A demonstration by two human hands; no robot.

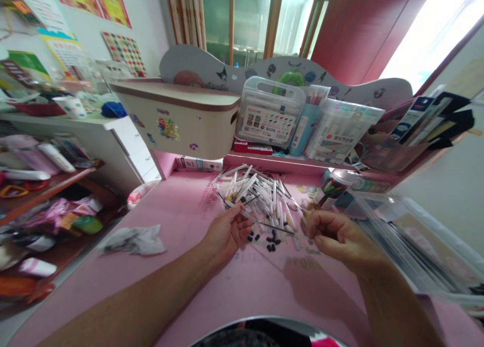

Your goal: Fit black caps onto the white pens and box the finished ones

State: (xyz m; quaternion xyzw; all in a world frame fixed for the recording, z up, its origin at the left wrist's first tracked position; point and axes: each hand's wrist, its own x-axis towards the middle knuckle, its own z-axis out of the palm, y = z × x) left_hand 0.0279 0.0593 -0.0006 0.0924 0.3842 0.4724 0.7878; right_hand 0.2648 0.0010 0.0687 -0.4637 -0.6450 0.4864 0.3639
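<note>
On the pink desk lies a loose heap of white pen barrels (275,195) mixed with thin dark rods. Several small black caps (271,247) are scattered at its near edge. My left hand (229,233), palm turned up, pinches a slim white pen barrel (247,215) between thumb and fingers at the heap's left front. A thin dark rod (278,229) runs to the right just beyond those fingers; whether it touches them I cannot tell. To the right of the heap, my right hand (336,236) hovers with fingers curled and thumb pressed in. What it holds, if anything, is hidden.
A crumpled white tissue (132,240) lies on the left of the desk (181,296). A clear plastic bin (419,236) and a jar (338,179) stand at right. Along the back shelf are a cream box (181,120), a marker case (270,115) and pen packs (342,132).
</note>
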